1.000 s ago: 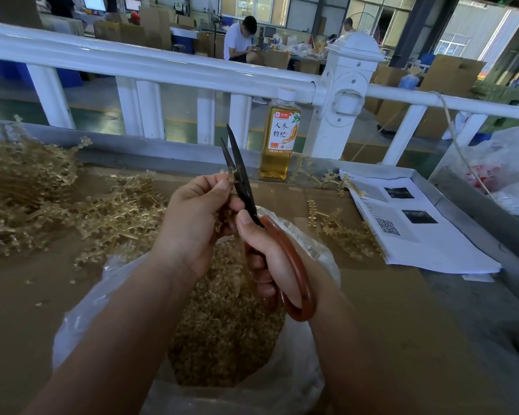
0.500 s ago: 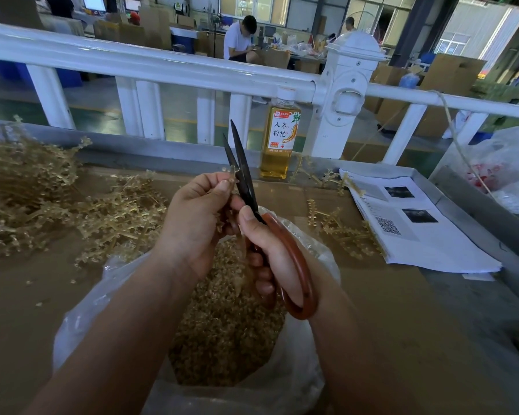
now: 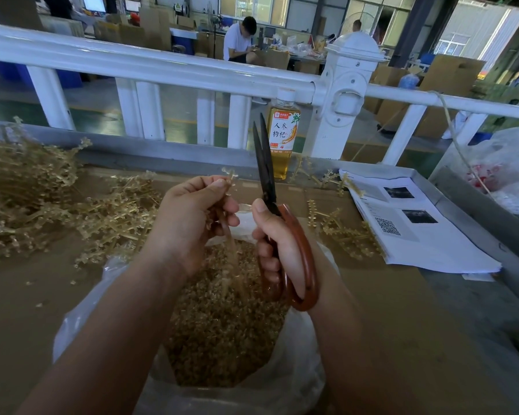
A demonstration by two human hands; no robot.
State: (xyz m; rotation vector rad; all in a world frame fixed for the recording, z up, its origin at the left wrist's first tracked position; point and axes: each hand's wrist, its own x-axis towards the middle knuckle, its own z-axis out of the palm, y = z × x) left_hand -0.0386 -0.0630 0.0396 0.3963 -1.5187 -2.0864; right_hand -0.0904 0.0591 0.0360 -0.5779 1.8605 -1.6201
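Note:
My left hand [image 3: 192, 217] pinches a thin golden plastic sprue strip [image 3: 229, 235]; its top pokes above my fingers and its length hangs blurred toward the bag. My right hand [image 3: 279, 244] grips red-handled scissors [image 3: 265, 169], blades pointing up and nearly closed, a little to the right of the strip. Below both hands a clear plastic bag [image 3: 81, 319] holds a heap of small golden cut pieces [image 3: 222, 324].
A pile of golden sprues [image 3: 42, 202] covers the left of the brown table. A few sprues [image 3: 342, 232] lie right, beside printed sheets [image 3: 417, 229]. A bottle of amber drink [image 3: 282, 136] stands by the white railing [image 3: 162, 70]. A plastic bag [image 3: 504, 169] sits far right.
The scissors have come off the strip and shifted right; my hands have drawn slightly apart. The strip now hangs lower from my left fingers.

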